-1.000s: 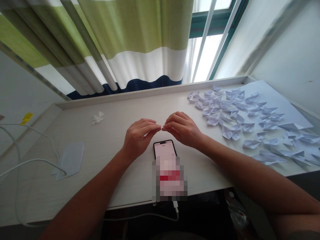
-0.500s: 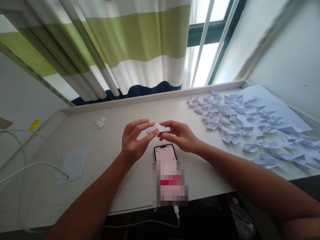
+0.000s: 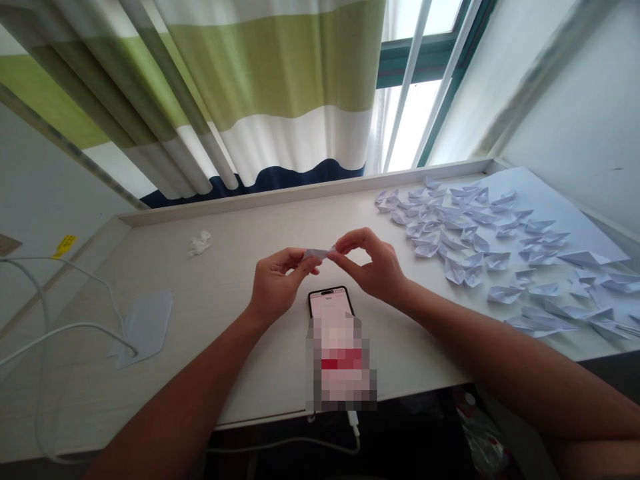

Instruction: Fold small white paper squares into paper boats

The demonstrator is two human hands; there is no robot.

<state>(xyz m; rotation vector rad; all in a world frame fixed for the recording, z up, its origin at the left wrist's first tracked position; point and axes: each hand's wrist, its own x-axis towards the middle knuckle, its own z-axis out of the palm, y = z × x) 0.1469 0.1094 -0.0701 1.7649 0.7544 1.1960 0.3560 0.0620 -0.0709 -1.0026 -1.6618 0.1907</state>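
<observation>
- Two hands up over the desk, pinching one small folded paper piece between them.
- Left hand nipping its left end, fingers narrow; right hand nipping the right end, thumb and forefinger closed.
- Directly below: phone.
- Right: paper boats crowding the desk.
- Left: bare desk up to mask and cable.

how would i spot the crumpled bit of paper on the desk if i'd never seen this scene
Start at the striped curtain and drop to the white desk below it. The crumpled paper lies alone on the far left part, away from the folded paper boats massed on the right; it is scrunched, not folded.
</observation>
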